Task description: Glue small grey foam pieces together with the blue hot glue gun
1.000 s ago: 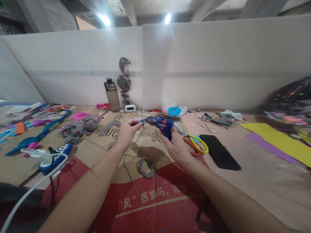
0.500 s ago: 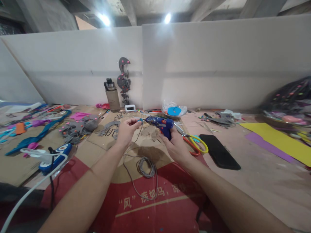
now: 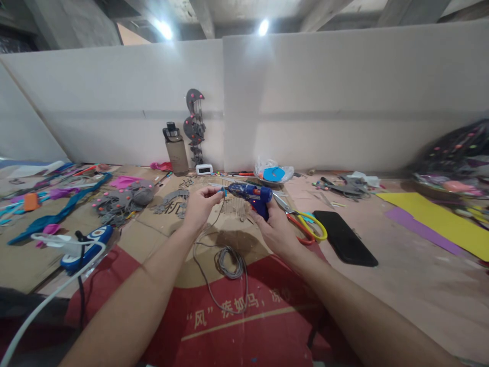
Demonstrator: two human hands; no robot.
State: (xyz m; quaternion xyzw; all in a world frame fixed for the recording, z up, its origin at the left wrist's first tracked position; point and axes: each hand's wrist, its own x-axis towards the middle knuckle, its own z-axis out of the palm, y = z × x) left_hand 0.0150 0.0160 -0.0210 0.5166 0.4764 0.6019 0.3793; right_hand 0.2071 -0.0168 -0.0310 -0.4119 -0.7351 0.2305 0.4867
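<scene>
My right hand (image 3: 275, 223) is wrapped round the handle of a blue glue gun (image 3: 250, 192), whose nozzle points left. At the nozzle, my left hand (image 3: 201, 205) pinches a small blue piece (image 3: 224, 192) with a grey cord (image 3: 217, 216) hanging down from it. What the blue piece is, I cannot make out. The cord runs down to a loose coil (image 3: 231, 262) lying on the cardboard (image 3: 187, 275). Close to my right hand lie scissors (image 3: 305, 224) with yellow and red handles.
A black phone (image 3: 344, 239) lies right of the scissors. Left are a blue power strip (image 3: 87, 248) with a white cable and grey pieces with pink dots (image 3: 122, 201). Behind stand a bottle (image 3: 175, 153), a small white clock (image 3: 204, 169) and a plastic-wrapped dish (image 3: 292, 175). Yellow sheets (image 3: 439, 219) lie right.
Both hands stay in nearly the same place, with the glue gun's nozzle still close to the small blue piece. The view has shifted very slightly.
</scene>
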